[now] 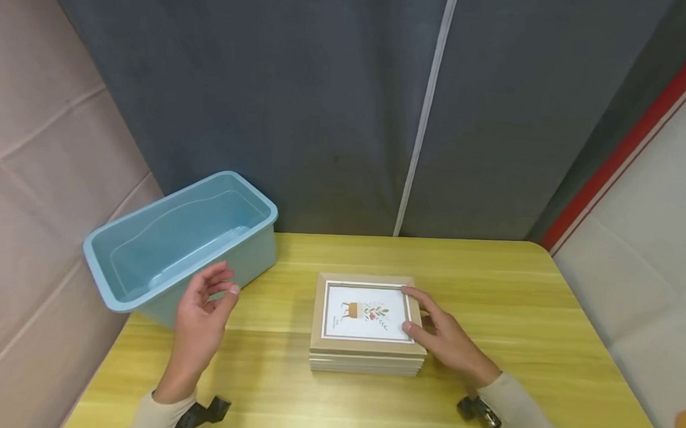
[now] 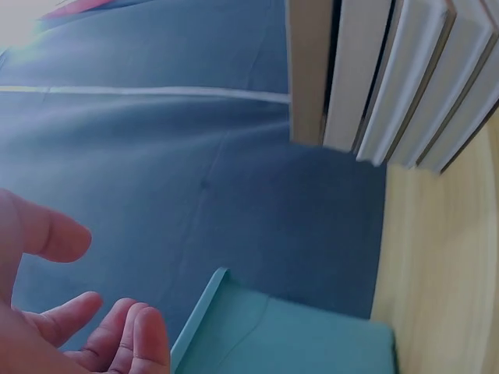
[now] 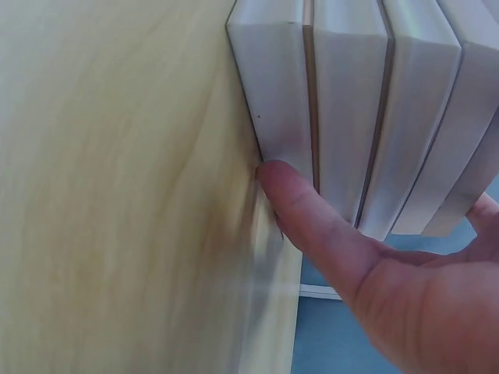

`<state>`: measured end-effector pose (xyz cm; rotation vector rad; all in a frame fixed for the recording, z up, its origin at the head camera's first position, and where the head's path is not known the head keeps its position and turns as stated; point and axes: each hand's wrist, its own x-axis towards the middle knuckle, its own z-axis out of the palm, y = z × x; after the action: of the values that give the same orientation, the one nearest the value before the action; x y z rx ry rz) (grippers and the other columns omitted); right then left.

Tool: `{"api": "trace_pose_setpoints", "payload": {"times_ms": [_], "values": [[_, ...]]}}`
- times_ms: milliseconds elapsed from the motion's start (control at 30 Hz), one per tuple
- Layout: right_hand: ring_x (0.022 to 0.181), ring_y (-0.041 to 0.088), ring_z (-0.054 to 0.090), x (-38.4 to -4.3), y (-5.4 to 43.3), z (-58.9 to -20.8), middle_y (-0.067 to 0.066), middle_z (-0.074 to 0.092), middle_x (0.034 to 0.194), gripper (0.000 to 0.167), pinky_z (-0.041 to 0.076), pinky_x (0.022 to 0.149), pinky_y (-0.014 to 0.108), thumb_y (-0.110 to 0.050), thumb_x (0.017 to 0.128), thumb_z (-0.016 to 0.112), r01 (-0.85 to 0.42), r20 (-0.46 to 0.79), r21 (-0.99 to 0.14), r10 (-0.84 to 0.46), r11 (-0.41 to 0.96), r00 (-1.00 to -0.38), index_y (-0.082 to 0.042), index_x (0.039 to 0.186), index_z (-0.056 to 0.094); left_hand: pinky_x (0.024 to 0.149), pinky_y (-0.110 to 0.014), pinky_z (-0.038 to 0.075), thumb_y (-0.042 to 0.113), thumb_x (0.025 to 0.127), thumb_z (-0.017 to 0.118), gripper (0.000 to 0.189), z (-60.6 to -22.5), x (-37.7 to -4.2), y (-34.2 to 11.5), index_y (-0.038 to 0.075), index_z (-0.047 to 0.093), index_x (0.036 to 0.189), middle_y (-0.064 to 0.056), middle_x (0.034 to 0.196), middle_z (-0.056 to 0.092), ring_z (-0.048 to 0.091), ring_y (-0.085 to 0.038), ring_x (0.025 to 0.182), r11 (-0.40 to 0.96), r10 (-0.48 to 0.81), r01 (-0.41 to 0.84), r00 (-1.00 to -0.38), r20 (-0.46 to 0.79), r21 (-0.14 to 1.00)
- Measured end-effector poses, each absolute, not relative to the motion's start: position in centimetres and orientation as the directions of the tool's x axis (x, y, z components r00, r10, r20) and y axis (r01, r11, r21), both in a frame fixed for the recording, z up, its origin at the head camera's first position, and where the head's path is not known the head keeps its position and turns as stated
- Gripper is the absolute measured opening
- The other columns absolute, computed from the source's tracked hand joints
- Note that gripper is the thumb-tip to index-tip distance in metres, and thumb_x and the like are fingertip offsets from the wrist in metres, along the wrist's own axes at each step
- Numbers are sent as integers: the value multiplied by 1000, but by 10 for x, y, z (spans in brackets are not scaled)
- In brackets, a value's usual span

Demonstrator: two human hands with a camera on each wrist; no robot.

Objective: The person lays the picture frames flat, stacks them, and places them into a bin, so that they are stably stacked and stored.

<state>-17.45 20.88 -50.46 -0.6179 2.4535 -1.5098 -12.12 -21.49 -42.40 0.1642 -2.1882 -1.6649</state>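
Note:
A stack of several picture frames (image 1: 365, 362) lies flat on the table; their pale edges (image 3: 351, 117) fill the upper part of the right wrist view. The top picture frame (image 1: 328, 346) has a light wood border and a print of a plant in a pot. My right hand (image 1: 452, 337) rests at the stack's right side, thumb and a finger on the top frame's right border. In the right wrist view, a straight finger (image 3: 312, 218) touches the stack low down, near the table. My left hand (image 1: 203, 323) hovers with loosely bent fingers, holding nothing, in front of a blue bin.
The blue plastic bin (image 1: 249, 261) stands at the table's left back, with nothing visible inside. Yellow wood-grain tabletop (image 1: 489, 278) surrounds the stack. A dark grey curtain (image 1: 324, 111) hangs behind the table, and pale fabric walls (image 1: 38, 226) flank it.

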Motion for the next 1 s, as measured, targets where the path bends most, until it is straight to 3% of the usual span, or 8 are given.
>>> {"api": "trace_pose_setpoints", "payload": {"times_ms": [267,400,500,700,900,1000], "values": [[126,47,63,-174,208,-506,23,46,161,64,56,95,50,-30,106,65,-231,43,-886,-426,401,-904,-37,162,35,82,-10,53,-3,98,66,49,-409,-111,-245,12,60,145,2,124,67,64,-10,106,175,-530,143,-820,216,974],[127,49,63,-174,207,-507,24,47,159,64,57,96,58,-30,105,65,-240,48,-878,-422,414,-905,-37,162,35,77,-9,55,-7,96,67,51,-405,-106,-262,11,62,143,1,121,67,64,-10,102,97,-623,177,-756,199,979],[127,49,62,-174,208,-506,23,47,160,64,55,98,64,-32,105,66,-243,49,-871,-417,427,-908,-39,162,35,81,-9,52,-3,96,70,50,-407,-102,-274,11,62,143,3,120,67,61,-9,106,109,-679,185,-704,209,977],[128,48,63,-176,209,-507,23,49,158,66,55,99,63,-32,105,66,-241,47,-877,-425,416,-904,-40,162,34,88,-13,41,4,96,71,47,-413,-103,-288,16,65,141,9,120,65,54,-6,113,169,-795,119,-571,206,978],[128,48,63,-176,209,-508,21,45,162,67,51,103,69,-32,105,67,-240,46,-876,-423,418,-905,-39,162,34,83,-12,42,9,96,71,52,-422,-113,-299,21,63,145,12,124,50,47,-4,108,190,-851,36,-493,182,981],[129,48,62,-176,209,-508,20,44,164,67,49,104,70,-33,104,68,-232,38,-876,-419,422,-907,-40,162,35,98,-15,48,7,94,72,59,-425,-119,-305,21,58,150,9,137,39,45,-7,121,138,-855,55,-497,147,989]]}}
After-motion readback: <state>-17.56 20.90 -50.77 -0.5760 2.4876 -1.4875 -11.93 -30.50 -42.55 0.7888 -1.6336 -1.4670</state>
